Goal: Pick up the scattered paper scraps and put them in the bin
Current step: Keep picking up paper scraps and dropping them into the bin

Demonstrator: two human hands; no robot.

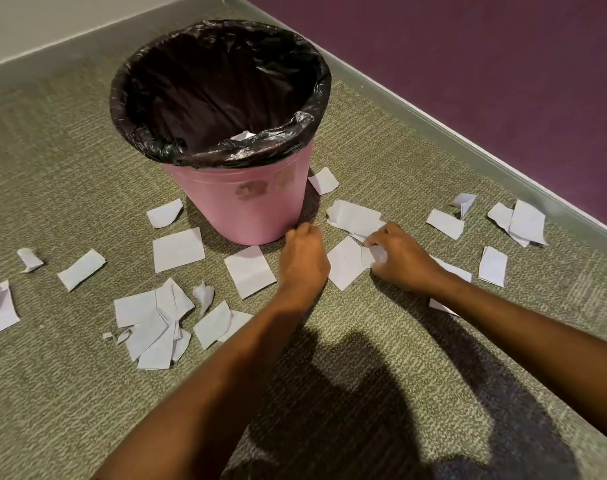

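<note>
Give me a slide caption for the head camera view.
Right hand gathers paper scraps beside a pink bin; left hand closed nearby.

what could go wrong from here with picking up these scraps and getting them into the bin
1. The right hand pinches only a small scrap; it could slip before reaching the bin.
2. The left hand sits close to the bin's base and might nudge it.
3. Flat scraps like the square piece lie flush on the carpet, hard to lift.

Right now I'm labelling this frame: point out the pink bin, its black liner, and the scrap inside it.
pink bin [239,206]: head view, on its bare front wall.
black liner [149,140]: head view, on the folded-over rim.
scrap inside [243,135]: head view, on its visible white tip.
</note>
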